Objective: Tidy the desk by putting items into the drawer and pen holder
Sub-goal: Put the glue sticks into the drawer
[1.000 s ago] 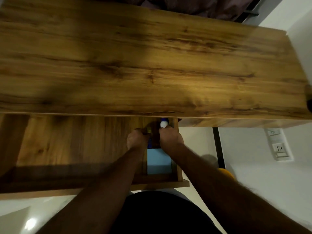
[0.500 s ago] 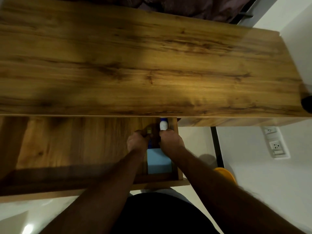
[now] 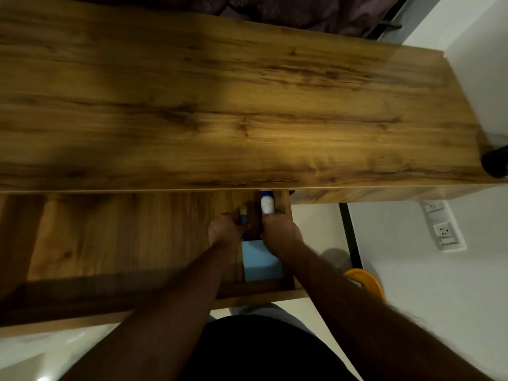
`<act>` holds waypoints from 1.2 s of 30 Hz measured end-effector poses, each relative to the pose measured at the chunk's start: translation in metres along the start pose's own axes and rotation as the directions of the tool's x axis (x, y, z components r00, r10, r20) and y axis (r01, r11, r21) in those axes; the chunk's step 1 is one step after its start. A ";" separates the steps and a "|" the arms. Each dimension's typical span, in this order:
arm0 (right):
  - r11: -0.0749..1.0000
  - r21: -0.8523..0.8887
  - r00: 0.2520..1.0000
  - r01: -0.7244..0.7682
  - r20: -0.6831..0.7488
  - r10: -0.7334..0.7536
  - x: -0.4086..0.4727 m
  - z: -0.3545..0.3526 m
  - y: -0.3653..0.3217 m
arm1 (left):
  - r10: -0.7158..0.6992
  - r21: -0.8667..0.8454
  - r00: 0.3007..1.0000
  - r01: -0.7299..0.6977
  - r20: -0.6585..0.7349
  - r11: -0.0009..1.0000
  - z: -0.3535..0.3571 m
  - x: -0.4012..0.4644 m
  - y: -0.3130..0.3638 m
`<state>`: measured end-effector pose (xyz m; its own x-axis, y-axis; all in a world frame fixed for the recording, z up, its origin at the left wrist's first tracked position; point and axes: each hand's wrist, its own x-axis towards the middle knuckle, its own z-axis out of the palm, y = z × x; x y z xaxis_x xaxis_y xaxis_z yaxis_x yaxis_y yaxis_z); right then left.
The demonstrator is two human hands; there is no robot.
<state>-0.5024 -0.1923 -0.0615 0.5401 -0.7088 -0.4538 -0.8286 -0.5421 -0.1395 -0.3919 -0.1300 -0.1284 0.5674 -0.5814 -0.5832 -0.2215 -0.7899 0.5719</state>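
– Under the desk (image 3: 247,105), what is happening in the drawer (image 3: 277,291)?
– Two hands are putting things away. The left hand (image 3: 224,232) is holding one yellow-blue stick (image 3: 243,213); the right hand (image 3: 280,229) is holding one white bottle (image 3: 267,204). One blue pad (image 3: 261,262) is lying inside already.
– Almost done?
– I think so; I am seeing no pen holder.

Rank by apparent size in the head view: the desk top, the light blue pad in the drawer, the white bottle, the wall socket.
1. Desk top, by far the largest.
2. Light blue pad, partly covered by the right hand.
3. White bottle and wall socket: look alike, and the bottle is partly hidden, so unranked.
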 end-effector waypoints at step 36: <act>0.917 0.394 0.964 0.064 -0.261 0.045 -0.091 0.060 -0.060 | 0.101 -0.373 0.995 -0.087 0.020 0.924 -0.084 -0.095 -0.086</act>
<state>-0.5104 -0.0679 -0.0644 0.5223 -0.8255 -0.2139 -0.7830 -0.3648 -0.5038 -0.3601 0.0101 -0.0735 0.5263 -0.6620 -0.5336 0.0421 -0.6065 0.7939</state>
